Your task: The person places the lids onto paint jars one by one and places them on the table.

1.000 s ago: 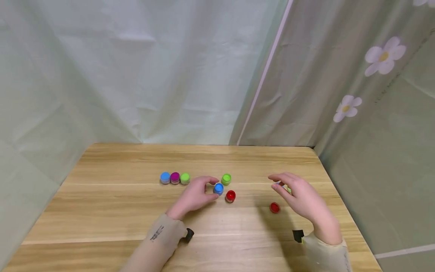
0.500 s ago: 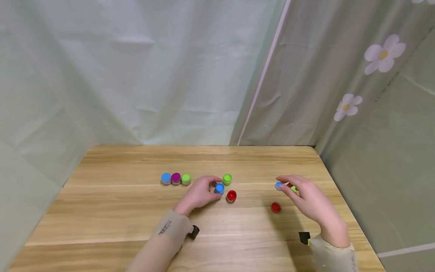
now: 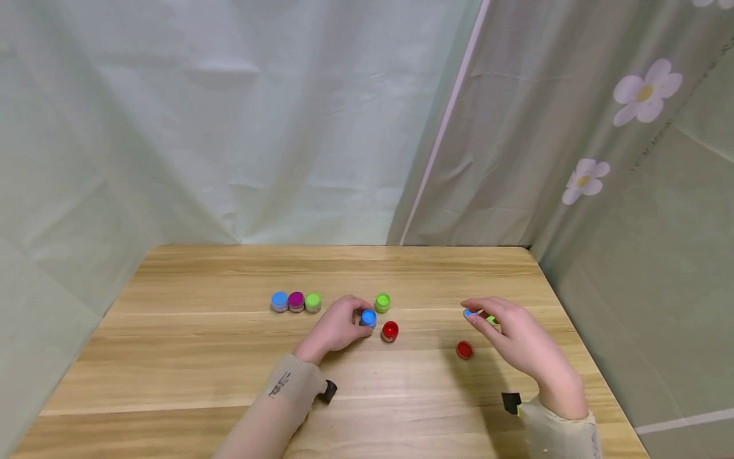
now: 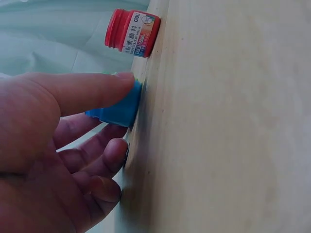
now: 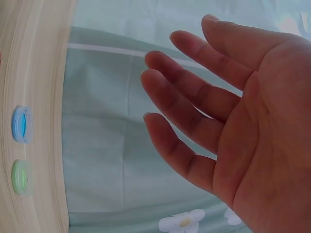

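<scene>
My left hand (image 3: 351, 320) grips a small blue-capped jar (image 3: 369, 318) on the wooden table (image 3: 229, 357). In the left wrist view the thumb (image 4: 82, 90) lies along the blue jar (image 4: 119, 108) and the other fingers curl round its far side. A red-capped jar (image 3: 390, 331) and a green-capped jar (image 3: 382, 302) stand right beside it. My right hand (image 3: 487, 315) hovers with relaxed fingers over a loose blue lid (image 3: 469, 313) and a green lid (image 3: 492, 319). In the right wrist view that hand (image 5: 165, 92) holds nothing, apart from the blue lid (image 5: 22, 124) and green lid (image 5: 20, 176).
A row of three jars, blue (image 3: 279, 301), purple (image 3: 295, 301) and green (image 3: 313, 301), stands left of my left hand. A red lid (image 3: 464, 350) lies near my right wrist. Pale curtains (image 3: 287, 127) hang behind the table, whose right edge (image 3: 564, 319) is close to my right hand.
My left hand's fingers have closed round the blue jar. My right hand has drawn in and lowered over the blue and green lids.
</scene>
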The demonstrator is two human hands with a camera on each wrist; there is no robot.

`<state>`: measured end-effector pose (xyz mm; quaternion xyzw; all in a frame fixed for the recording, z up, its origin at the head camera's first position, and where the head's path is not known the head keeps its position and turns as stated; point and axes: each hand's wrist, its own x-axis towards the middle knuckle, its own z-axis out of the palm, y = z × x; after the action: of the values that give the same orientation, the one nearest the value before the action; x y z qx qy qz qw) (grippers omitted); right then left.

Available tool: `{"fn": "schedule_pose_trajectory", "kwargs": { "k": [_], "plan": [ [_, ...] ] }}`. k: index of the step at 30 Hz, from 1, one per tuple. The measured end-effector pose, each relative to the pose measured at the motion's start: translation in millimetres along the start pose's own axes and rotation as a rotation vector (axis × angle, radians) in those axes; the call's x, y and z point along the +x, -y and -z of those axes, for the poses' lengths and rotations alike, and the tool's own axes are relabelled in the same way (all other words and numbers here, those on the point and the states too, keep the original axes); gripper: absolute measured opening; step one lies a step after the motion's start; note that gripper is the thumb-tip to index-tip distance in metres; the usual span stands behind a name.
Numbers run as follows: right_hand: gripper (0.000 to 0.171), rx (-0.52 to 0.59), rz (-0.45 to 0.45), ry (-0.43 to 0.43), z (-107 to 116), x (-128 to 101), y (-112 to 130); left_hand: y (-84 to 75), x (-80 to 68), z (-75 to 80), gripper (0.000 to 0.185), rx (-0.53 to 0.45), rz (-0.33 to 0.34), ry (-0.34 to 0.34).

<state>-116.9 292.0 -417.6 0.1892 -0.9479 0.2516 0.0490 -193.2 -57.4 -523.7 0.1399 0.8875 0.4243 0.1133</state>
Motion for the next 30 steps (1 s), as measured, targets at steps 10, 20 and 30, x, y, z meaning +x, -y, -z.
{"fn": "schedule_pose_trajectory", "kwargs": {
  "k": [10,20,30],
  "plan": [
    [0.029,0.045,0.014,0.020,0.3,3.6,0.3,-7.6,-17.4,28.8,0.040,-0.156,-0.035,-0.148],
    [0.044,0.085,-0.158,0.083,-0.3,13.2,-19.5,-34.0,-40.4,60.6,0.045,-0.237,-0.150,-0.270],
    [0.046,-0.014,-0.239,0.200,-24.7,25.6,-33.1,-49.6,-55.7,71.1,0.047,-0.249,-0.237,-0.303]
  ]
}}
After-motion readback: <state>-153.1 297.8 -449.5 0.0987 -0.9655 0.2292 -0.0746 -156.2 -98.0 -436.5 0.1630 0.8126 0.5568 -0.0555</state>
